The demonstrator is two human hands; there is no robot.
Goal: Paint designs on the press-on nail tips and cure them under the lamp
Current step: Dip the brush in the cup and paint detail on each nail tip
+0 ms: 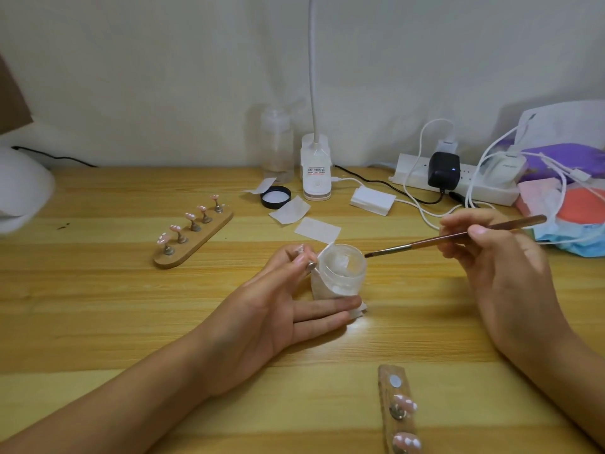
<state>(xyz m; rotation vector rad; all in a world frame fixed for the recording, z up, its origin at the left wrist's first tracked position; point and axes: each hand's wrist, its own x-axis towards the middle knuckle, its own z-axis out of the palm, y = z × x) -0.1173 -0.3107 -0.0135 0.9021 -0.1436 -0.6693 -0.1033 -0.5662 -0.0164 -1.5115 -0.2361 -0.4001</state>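
- Pinching a thin brown-handled paint brush (442, 239) between thumb and fingertips, the right hand (501, 267) sets its bristles at the rim of a small clear open jar (343, 267), centre frame.
- Left hand (278, 309) pinches a single pink nail tip on a metal peg (307, 262); its other fingers lie straight along the jar's base.
- Left of centre, a long wooden holder (193, 235) carries five pink tips dotted white, seemingly painted.
- At the bottom edge, a second wooden strip (397, 411) bears two dotted tips and one bare magnet.
- Painting looks well advanced, with the held tip probably still in work; curing cannot be judged.
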